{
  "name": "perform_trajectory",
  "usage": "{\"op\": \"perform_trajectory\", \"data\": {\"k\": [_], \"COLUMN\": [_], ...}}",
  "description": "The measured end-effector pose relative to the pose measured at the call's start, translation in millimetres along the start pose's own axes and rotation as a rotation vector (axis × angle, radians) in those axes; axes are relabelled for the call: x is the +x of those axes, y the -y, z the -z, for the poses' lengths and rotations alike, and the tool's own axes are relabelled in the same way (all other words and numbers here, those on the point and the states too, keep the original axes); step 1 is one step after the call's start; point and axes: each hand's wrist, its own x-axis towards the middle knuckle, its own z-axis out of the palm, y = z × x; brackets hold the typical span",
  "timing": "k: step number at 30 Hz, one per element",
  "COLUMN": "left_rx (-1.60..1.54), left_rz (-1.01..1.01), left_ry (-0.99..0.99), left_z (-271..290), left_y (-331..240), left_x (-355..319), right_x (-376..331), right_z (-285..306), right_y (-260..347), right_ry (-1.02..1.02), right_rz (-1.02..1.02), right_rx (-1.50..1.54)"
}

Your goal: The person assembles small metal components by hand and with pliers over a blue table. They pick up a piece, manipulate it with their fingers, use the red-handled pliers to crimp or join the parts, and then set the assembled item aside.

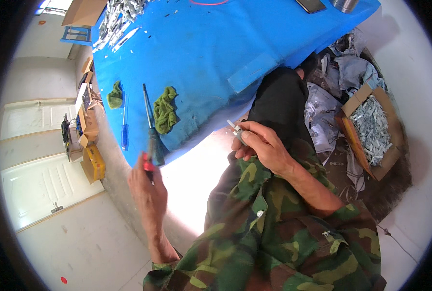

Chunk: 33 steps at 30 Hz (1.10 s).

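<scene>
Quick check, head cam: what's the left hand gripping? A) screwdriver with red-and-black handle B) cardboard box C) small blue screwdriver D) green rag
A: the left hand is closed around the red-and-black handle of the screwdriver, whose shaft points up across the blue table cover; the green rag and the small blue screwdriver lie untouched on the cover, while the right hand pinches a small metal part.

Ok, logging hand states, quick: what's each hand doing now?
Left hand: closed on a red-handled screwdriver.
Right hand: closed on a small white and grey part.
</scene>
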Motion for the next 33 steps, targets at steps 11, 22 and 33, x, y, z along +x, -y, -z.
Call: {"op": "perform_trajectory", "data": {"k": [11,22,33], "left_rx": [0.364,0.087,0.016], "left_rz": [0.198,0.332,0.129], "left_ry": [0.042,0.073,-0.197], "left_z": [-52,-50,-19], "left_y": [94,95,57], "left_x": [23,28,36], "right_x": [-1,-1,-4], "right_z": [0,5,-1], "right_y": [-6,-1,3], "right_ry": [-0.023,0.045,0.029], "right_rz": [0.020,-0.061,-0.014], "right_rx": [-0.002,0.170,0.180]}}
